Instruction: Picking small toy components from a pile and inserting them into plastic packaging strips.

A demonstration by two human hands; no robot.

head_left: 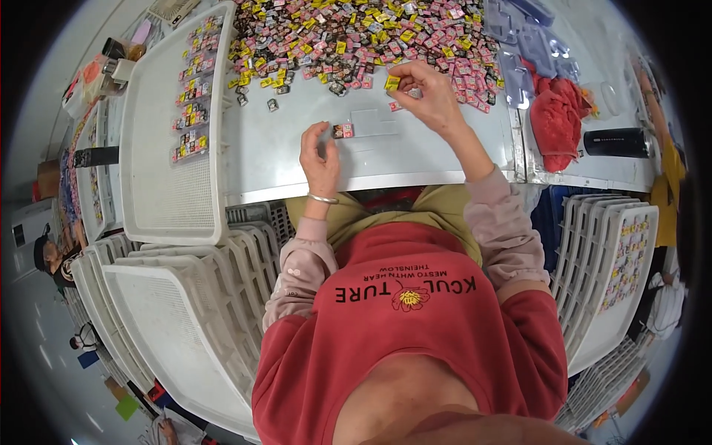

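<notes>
pinches one small yellow piece (392,83) between thumb and fingertips of the right hand (430,96), at the near edge of the heap, probably by the edges to leave a face free. curves the left hand (320,163) by the left end of a clear plastic tray (374,122), thumb and fingers bent toward each other; cannot tell whether gripping the tray or only resting beside, perhaps to steady something so light. has the clear tray flat on the pale table (274,163), between heap and body, likely for short reaches. has the heap of small pieces (356,37) spread along the far side, presumably within easy reach.

counts one piece in the right hand; about two pink-and-dark pieces (343,130) at the clear tray's left end; far too many in the heap to number; one large white tray (170,200) at left, bearing roughly six filled packs (190,116) in a column, perhaps for tidiness; one red cloth (556,122); one black cylinder (617,142); one bracelet (324,199) on the left wrist.
</notes>
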